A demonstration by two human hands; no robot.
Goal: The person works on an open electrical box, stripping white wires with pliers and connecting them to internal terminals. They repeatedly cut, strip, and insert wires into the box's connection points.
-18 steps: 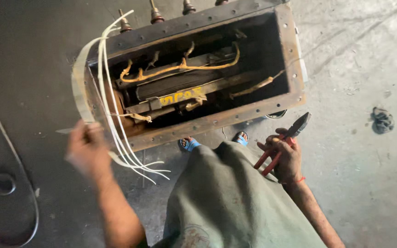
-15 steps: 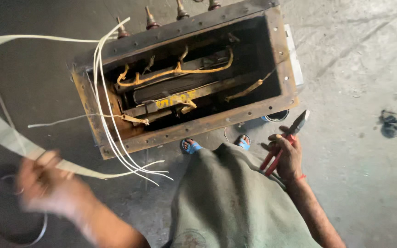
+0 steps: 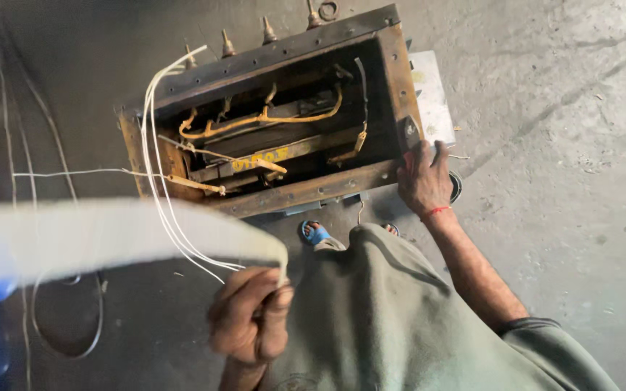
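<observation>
The white strip [image 3: 110, 235] is in my left hand [image 3: 251, 318], low in the head view, just in front of my green shirt [image 3: 400, 311]. My fingers are closed on its near end, pinched between thumb and forefinger, and the strip runs from there to the left edge of the picture, blurred, above the floor [image 3: 559, 145]. It looks flat, thin and light, like tape or paper band. I judge it soft and easy to bend, so it will flap and twist if I hold it only at the end; a grip flat across its width, near the end, seems best, and not too hard, because it can tear or crease.

My right hand [image 3: 423, 177] rests on the near right corner of the rusty metal box [image 3: 306, 192], fingers curled over the rim. I cannot tell if something is under the palm. The box stands open on the floor, with yellow leads [image 3: 255, 119] inside, and thin white wires [image 3: 155, 145] hang out over its left wall, near the strip but apart from my left hand. The box looks heavy and stiff, with rough edges.
</observation>
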